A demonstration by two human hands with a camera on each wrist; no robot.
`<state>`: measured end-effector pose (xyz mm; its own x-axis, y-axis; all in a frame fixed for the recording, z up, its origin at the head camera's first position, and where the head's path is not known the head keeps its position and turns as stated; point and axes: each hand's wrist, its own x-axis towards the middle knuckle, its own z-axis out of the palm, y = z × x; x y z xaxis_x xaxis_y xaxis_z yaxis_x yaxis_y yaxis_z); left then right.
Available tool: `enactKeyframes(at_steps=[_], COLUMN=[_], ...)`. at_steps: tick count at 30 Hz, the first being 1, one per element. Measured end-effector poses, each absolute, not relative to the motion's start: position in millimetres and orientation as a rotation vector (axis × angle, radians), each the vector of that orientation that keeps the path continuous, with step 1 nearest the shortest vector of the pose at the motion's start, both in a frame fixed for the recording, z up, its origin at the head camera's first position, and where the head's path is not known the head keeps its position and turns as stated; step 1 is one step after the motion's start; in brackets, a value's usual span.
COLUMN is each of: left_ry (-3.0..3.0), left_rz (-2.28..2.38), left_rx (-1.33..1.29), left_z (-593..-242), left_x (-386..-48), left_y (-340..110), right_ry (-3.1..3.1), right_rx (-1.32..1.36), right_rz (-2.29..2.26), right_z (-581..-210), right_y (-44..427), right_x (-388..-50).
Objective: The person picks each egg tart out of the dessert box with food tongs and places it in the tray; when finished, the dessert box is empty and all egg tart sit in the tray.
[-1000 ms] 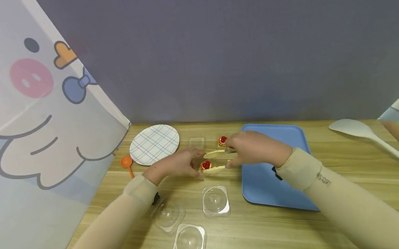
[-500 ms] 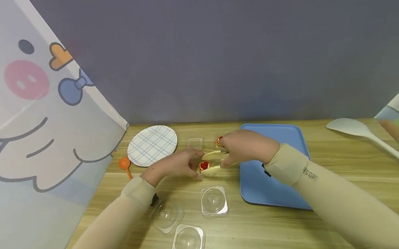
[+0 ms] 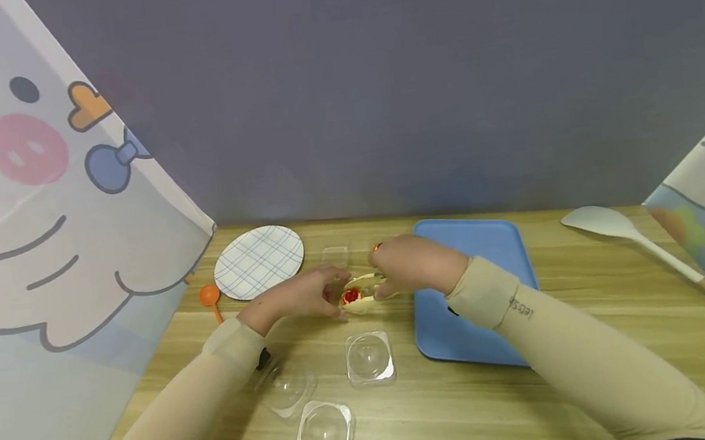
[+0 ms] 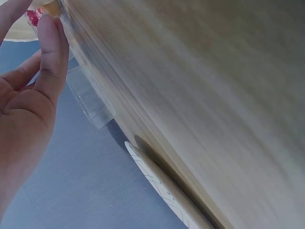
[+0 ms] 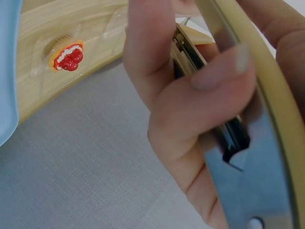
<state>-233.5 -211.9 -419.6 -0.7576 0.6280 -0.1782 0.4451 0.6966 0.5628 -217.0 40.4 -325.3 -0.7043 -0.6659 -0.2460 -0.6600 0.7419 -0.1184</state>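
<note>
My right hand (image 3: 418,263) grips a pair of metal tongs with cream-coloured tips (image 3: 361,306). The tips stand on either side of a small tart (image 3: 351,296) with red berries on top; whether they press on it is too small to tell. My left hand (image 3: 305,295) holds the tart's clear plastic box (image 4: 66,14) at its left side, thumb towards me and fingers on the far side. In the right wrist view a second berry tart (image 5: 69,57) sits in another clear box, mostly hidden by the right hand in the head view.
Several clear domed lids (image 3: 369,356) lie nearer me. A clear box (image 3: 334,254) stands beside a checked plate (image 3: 259,262), with an orange spoon (image 3: 208,296) to its left. Right of the hands lies a blue tray (image 3: 466,323), then a large white ladle (image 3: 627,230).
The tong tips have drawn closer together around the tart as my right hand moved left towards it. My left hand stays beside the box. The whole view has shifted slightly.
</note>
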Motion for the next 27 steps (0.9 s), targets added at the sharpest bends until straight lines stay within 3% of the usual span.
enactKeyframes(at_steps=[27], left_ry=[2.541], left_rz=[0.724], left_rx=[0.762], left_z=[-419.7], left_x=[-230.8], left_y=[-210.9], right_ry=[2.785], right_rx=[-1.006], right_rz=[-0.437], right_z=[-340.6], right_y=[100.2], right_x=[-198.0])
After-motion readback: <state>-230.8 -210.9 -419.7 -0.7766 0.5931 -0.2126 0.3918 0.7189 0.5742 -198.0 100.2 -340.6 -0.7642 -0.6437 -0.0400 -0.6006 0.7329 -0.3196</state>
